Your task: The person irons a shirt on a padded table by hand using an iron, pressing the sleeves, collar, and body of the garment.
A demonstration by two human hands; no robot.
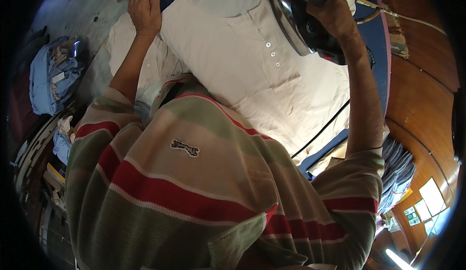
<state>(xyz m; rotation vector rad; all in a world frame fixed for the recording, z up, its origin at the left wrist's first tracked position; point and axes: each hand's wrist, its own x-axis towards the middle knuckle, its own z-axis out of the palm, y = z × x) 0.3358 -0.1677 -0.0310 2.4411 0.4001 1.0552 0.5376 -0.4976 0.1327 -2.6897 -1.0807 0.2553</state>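
Note:
A cream buttoned shirt (233, 56) lies spread over a dark blue ironing surface (370, 37), with several small white buttons down its front and creases in its lower part. My right hand (332, 15) is closed round the handle of a clothes iron (291, 20), whose metal soleplate edge meets the shirt to the right of the buttons. At the far left of the shirt, my left hand (145, 9) rests flat with its fingers stretched out, holding nothing. Under my left wrist lies more cream cloth (128, 51), bunched up.
A black cord (323, 129) crosses the shirt's lower right. A pale hose (369, 17) runs off beyond the iron. To the left stands a blue cloth bundle (51, 78). Dark folded garments (398, 170) are stacked at right by the brown wooden wall (417, 95).

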